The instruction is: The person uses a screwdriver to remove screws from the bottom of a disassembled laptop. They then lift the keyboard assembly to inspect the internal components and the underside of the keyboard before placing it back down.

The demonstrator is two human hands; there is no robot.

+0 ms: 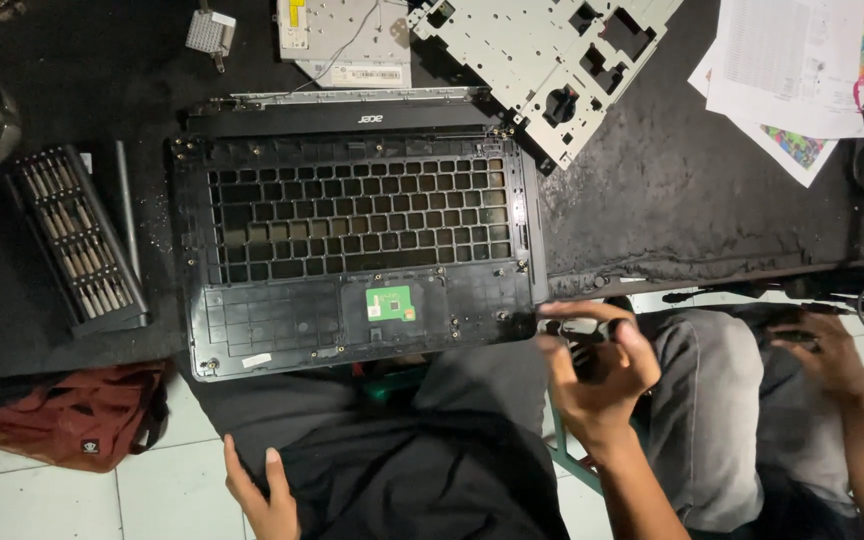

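The person's right hand (597,365) is curled around a small dark object (580,335), blurred, held just off the near right corner of the laptop shell (352,240); thumb and fingers close on it, though what the object is cannot be told. The left hand (260,490) rests flat and loosely open on the person's dark-clothed thigh, holding nothing. At the far right, another person's hand (824,350) lies on a grey-trousered knee, touching something dark and unclear. The laptop shell lies on the black work table (692,190), underside up, with its long axis running left to right, its hinge edge at the far side and its palm-rest edge near the person, slightly overhanging the table edge. The empty keyboard grid shows through, and a small green circuit board (390,303) sits in the near middle. Left of the shell lies a case of screwdriver bits (77,240). Beyond it are a perforated metal plate (552,60), a silver drive (344,40) and printed papers (792,70) at the far right. A red bag (77,415) sits on the tiled floor at the near left.
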